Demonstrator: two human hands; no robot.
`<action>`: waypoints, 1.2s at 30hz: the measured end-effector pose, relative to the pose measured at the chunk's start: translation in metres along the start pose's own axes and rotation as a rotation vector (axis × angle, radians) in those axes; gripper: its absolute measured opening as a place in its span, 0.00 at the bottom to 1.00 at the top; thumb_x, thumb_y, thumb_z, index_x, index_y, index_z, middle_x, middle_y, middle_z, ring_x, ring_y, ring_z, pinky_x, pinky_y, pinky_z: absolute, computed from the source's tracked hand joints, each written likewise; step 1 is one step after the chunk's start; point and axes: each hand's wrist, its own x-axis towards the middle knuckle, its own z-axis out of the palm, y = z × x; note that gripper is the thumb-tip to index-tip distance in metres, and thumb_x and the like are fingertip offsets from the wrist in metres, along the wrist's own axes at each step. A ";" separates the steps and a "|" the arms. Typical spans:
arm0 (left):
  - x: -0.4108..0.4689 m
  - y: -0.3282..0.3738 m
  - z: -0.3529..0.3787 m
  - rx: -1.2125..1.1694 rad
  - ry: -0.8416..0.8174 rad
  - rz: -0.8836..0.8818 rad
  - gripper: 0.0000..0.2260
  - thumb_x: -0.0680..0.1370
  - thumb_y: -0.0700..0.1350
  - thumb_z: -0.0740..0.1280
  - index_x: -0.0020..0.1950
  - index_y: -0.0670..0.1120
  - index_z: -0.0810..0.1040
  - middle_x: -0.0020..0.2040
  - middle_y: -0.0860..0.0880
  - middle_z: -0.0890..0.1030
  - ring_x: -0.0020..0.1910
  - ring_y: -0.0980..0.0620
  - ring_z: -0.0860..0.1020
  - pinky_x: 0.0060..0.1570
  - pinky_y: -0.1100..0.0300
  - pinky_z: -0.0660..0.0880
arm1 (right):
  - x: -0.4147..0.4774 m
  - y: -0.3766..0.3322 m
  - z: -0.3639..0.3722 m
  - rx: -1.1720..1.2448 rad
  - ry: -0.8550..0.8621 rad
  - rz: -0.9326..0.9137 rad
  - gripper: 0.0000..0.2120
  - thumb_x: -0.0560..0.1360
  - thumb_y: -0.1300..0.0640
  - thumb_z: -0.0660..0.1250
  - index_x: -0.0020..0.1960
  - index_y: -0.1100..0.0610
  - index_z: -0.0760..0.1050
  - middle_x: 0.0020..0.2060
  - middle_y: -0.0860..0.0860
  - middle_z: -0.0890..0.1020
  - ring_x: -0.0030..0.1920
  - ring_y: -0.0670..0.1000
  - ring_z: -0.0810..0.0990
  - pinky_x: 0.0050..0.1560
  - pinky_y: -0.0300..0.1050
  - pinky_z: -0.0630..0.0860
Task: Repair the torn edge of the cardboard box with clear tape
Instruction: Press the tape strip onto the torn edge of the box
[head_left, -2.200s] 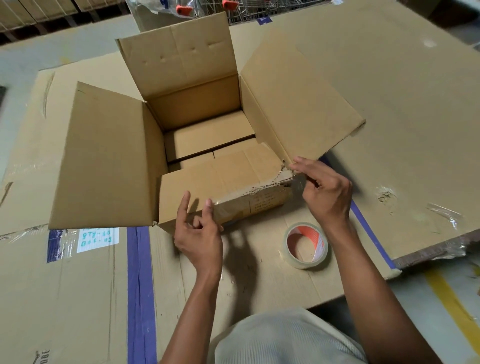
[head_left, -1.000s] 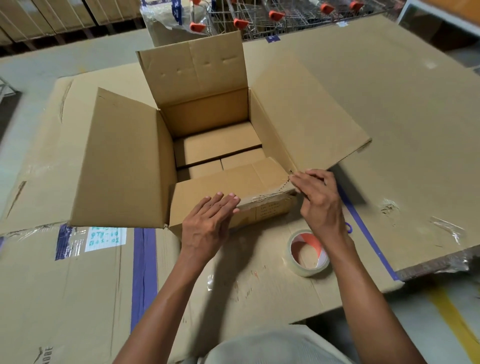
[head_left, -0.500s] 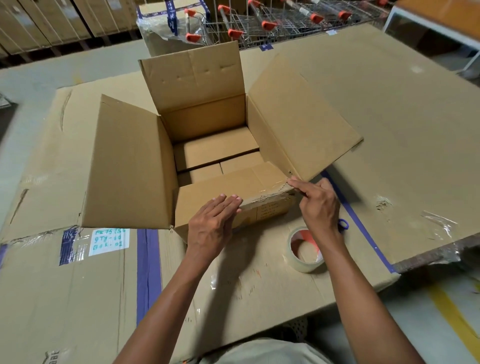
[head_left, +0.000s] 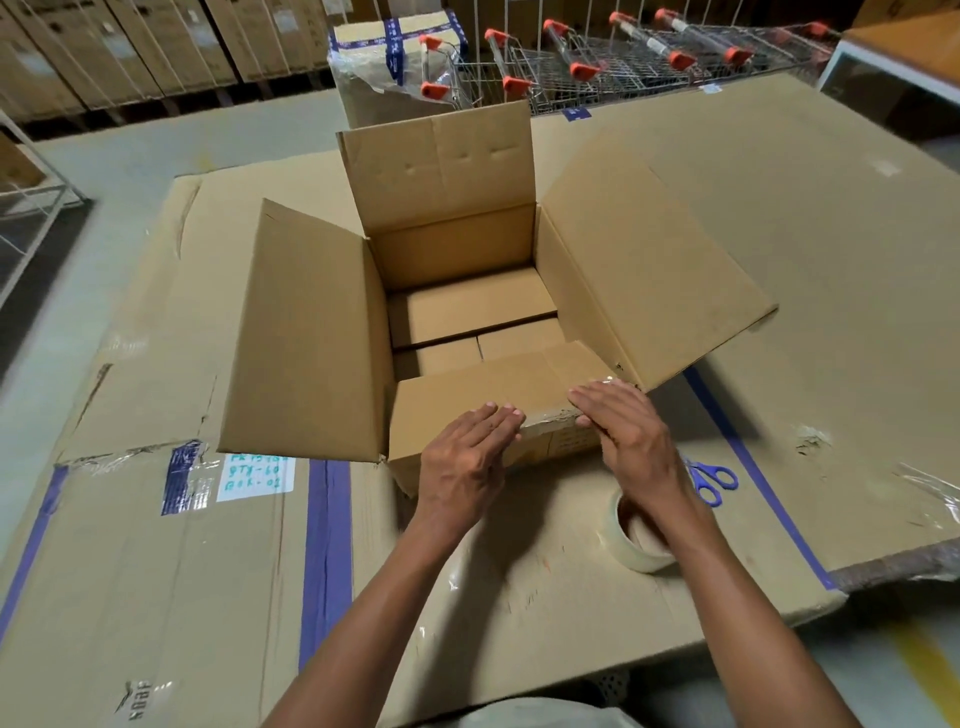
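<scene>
Closest to me, the roll of clear tape (head_left: 641, 540) sits on the flattened cardboard sheet (head_left: 519, 597), partly hidden behind my right forearm, where it lay half a second ago. The blue-handled scissors (head_left: 711, 480) just beyond it show more fully than before. My left hand (head_left: 467, 452) lies flat, fingers together and straight, on the near flap of the cardboard box (head_left: 311, 338), holding nothing, much as it did earlier. My right hand (head_left: 623, 426) has changed: a moment ago its fingertips pinched at the flap's right corner; now it rests palm down, fingers extended, pressing across the torn edge (head_left: 550, 418), where a shiny strip of tape is visible at the corner. Nothing is gripped in it. The box stands open in the middle of the sheet, its other three flaps spread upward and outward. Farther off I see a taped carton (head_left: 384, 67) and a row of shopping carts (head_left: 623, 62), more of them in view now.
</scene>
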 end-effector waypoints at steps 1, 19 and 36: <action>0.000 -0.002 0.000 0.000 -0.002 0.015 0.13 0.78 0.39 0.75 0.63 0.47 0.86 0.60 0.48 0.86 0.61 0.49 0.84 0.59 0.50 0.83 | -0.001 0.009 -0.003 -0.005 -0.031 -0.005 0.30 0.67 0.80 0.72 0.66 0.63 0.79 0.60 0.58 0.84 0.64 0.59 0.82 0.70 0.62 0.72; -0.002 -0.004 0.002 -0.031 0.056 0.045 0.14 0.77 0.38 0.76 0.62 0.45 0.86 0.60 0.48 0.86 0.61 0.49 0.84 0.58 0.50 0.82 | 0.023 0.013 -0.017 0.188 -0.274 0.084 0.27 0.68 0.68 0.78 0.66 0.60 0.78 0.63 0.56 0.82 0.68 0.57 0.79 0.74 0.59 0.66; -0.003 -0.006 0.000 -0.029 0.022 0.054 0.16 0.76 0.37 0.76 0.64 0.46 0.85 0.61 0.48 0.86 0.63 0.49 0.83 0.60 0.50 0.82 | 0.031 0.011 -0.043 0.399 -0.239 0.304 0.13 0.66 0.60 0.81 0.50 0.53 0.87 0.48 0.45 0.87 0.54 0.40 0.84 0.59 0.27 0.75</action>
